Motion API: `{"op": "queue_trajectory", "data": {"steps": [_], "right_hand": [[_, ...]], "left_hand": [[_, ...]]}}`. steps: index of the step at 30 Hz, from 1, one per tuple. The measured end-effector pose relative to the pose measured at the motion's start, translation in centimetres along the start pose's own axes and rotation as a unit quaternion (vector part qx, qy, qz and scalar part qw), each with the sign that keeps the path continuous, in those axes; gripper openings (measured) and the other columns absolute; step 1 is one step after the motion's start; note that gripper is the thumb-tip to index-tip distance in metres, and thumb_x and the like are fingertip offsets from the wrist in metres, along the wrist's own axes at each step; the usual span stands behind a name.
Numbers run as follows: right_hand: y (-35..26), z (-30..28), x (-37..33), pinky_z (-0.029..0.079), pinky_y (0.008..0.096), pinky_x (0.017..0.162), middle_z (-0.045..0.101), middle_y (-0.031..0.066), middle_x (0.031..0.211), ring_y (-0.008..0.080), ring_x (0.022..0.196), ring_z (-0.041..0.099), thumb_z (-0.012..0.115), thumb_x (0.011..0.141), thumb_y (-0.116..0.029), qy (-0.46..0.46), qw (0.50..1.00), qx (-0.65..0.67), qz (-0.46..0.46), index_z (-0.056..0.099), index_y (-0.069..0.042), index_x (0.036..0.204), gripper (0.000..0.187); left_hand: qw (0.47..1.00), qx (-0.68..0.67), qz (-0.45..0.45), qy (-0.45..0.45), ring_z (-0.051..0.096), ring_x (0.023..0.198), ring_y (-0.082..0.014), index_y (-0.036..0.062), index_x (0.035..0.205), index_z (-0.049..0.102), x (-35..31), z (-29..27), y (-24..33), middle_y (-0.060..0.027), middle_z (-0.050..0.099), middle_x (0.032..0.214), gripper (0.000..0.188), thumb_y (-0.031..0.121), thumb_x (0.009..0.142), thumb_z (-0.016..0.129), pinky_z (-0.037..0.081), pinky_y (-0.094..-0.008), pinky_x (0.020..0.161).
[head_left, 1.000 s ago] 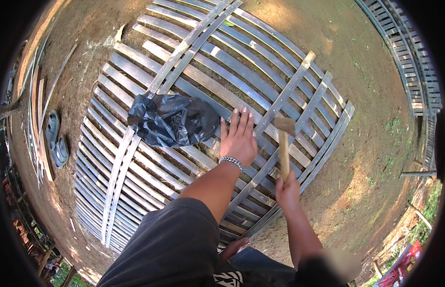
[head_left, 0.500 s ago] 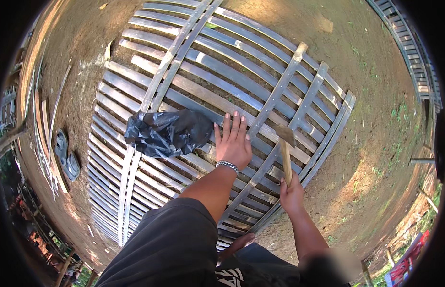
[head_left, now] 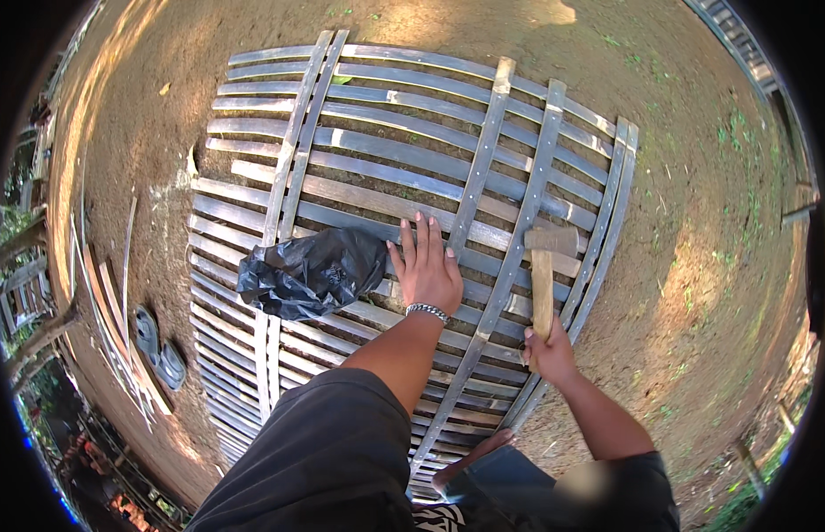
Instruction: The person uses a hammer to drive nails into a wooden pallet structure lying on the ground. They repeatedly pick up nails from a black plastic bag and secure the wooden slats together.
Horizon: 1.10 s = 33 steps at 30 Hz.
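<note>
A large panel of grey bamboo slats (head_left: pixel 386 168) lies flat on bare dirt, crossed by several nailed battens. My left hand (head_left: pixel 426 266) rests flat on the slats with fingers spread, a metal bracelet on the wrist. Just left of it sits a crumpled black plastic bag (head_left: pixel 311 270). My right hand (head_left: pixel 547 350) grips the handle of a wooden-handled hammer (head_left: pixel 544 270). Its head lies near the right-hand batten, on or just above a slat.
A pair of dark sandals (head_left: pixel 158 346) lies on the dirt at the left, beside loose bamboo strips (head_left: pixel 102 301). My knees in dark trousers (head_left: pixel 333 452) fill the lower edge. Another slatted panel (head_left: pixel 740 44) shows at the upper right. Grass patches edge the dirt on the right.
The view has swung, so the panel sits more squarely. My left hand has stayed flat on the slats. The hammer in my right hand has come down toward the slat.
</note>
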State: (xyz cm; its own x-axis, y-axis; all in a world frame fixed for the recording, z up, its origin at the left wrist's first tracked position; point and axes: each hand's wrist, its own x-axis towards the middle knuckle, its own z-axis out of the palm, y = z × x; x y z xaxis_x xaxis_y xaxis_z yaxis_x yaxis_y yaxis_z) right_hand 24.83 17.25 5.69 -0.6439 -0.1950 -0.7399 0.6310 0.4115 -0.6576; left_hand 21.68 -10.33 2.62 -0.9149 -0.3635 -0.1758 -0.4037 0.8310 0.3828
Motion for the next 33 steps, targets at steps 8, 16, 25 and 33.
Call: {"op": "queue_trajectory", "data": {"steps": [8,16,25,33], "right_hand": [[-2.1,0.3,0.5,0.049,0.0337,0.047,0.059,0.0057,0.073,0.0155,0.053,0.061,0.062,0.102,-0.013,0.009,0.997,-0.069,-0.028,0.041,-0.002,0.132,0.038],[-2.1,0.0,-0.7,0.05,0.0343,0.048,0.059,0.0061,0.075,0.0153,0.053,0.058,0.064,0.099,-0.01,0.022,0.999,-0.012,-0.045,0.047,0.0,0.129,0.035],[-0.5,-0.8,-5.6,0.048,0.0324,0.046,0.058,0.0053,0.075,0.0139,0.052,0.057,0.062,0.099,-0.008,0.015,0.999,0.01,-0.051,0.051,0.0,0.12,0.026],[1.3,-0.3,-9.3,0.048,0.031,0.046,0.057,0.0045,0.075,0.0133,0.052,0.057,0.062,0.099,-0.006,0.015,0.999,0.032,-0.025,0.051,-0.001,0.119,0.023]], "left_hand": [[0.993,-0.087,0.062,0.053,0.017,0.158,-0.0387,-0.0011,0.158,0.035,-1.6,-1.0,-1.2,-0.0205,0.023,0.17,0.065,0.022,0.1,0.052,0.007,-0.0575,0.127],[0.895,-0.219,0.007,0.388,0.056,0.119,-0.0364,-0.0022,0.121,0.06,-5.8,-10.4,-8.0,-0.0245,0.058,0.126,0.026,0.008,0.098,0.056,0.043,-0.0466,0.104],[0.989,0.066,-0.134,-0.012,0.071,0.106,-0.0418,-0.0057,0.103,0.071,0.5,-11.7,-16.6,-0.0304,0.073,0.106,0.026,0.015,0.09,0.061,0.056,-0.047,0.092],[0.986,0.092,-0.133,-0.03,0.073,0.102,-0.041,-0.004,0.098,0.075,0.1,-11.8,-15.3,-0.0281,0.074,0.105,0.025,0.014,0.087,0.062,0.058,-0.0476,0.092]]}}
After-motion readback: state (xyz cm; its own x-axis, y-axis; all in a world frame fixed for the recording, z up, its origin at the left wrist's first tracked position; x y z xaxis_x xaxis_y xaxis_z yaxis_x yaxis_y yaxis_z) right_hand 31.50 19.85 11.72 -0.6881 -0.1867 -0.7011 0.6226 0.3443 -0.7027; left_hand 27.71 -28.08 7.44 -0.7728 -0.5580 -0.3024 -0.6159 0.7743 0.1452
